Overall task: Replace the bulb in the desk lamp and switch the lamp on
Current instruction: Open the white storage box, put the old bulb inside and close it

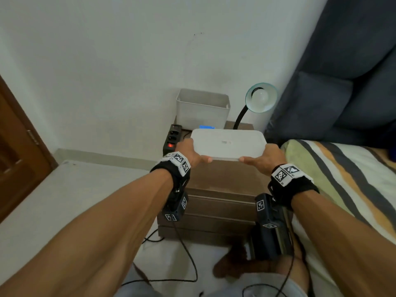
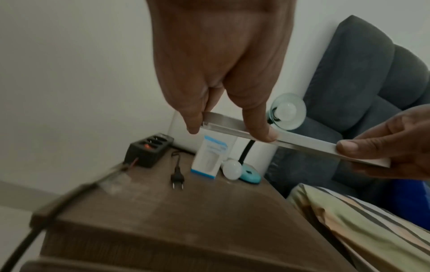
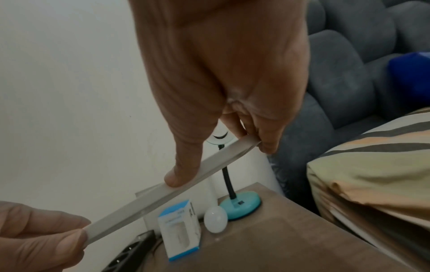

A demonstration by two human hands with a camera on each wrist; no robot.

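Lamp stands behind the lid, which left hand and right hand pinch by its ends; lowered carelessly, it could knock the loose bulb rolling.

In the head view the held lid hides the spare bulb

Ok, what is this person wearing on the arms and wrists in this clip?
Both forearms are bare, with no sleeves. Each wrist carries a black strap topped by a white block of black-and-white square markers: left wrist band, right wrist band. A dark boxy camera unit, also marked, hangs under each wrist, trailing thin black cables.
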